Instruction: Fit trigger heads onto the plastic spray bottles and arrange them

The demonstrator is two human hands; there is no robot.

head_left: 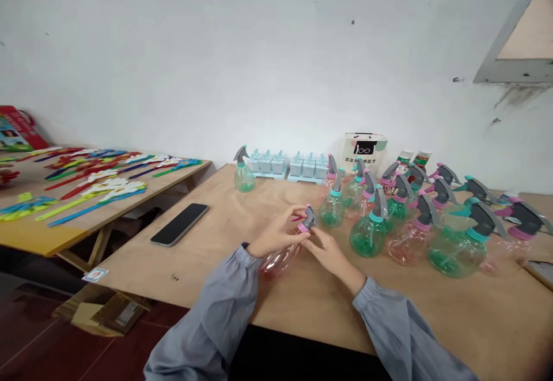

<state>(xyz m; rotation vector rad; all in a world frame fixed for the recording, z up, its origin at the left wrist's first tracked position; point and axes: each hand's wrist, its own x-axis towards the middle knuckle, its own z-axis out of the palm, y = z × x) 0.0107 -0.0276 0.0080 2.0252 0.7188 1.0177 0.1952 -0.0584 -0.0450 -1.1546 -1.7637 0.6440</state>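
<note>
A clear pink spray bottle (280, 263) tilts over the near side of the table, its grey-and-pink spray head (310, 218) pointing up and away. My left hand (276, 234) is closed around its upper part, with thumb and fingers at the pink collar. From the other side, my right hand (330, 252) grips at the collar below the grey head; some of its fingertips are hidden. Just right of my hands stand several similar spray bottles, among them a green one (366, 240) and a pink one (410, 242).
A phone (180, 224) lies on the left of the wooden table (224, 294). At the back are a lone green spray bottle (245, 178), light-blue ice-pop moulds (271, 165) and a printed box (363, 151). Another table (73, 237) holds colourful plastic hand-shaped toys (108, 188).
</note>
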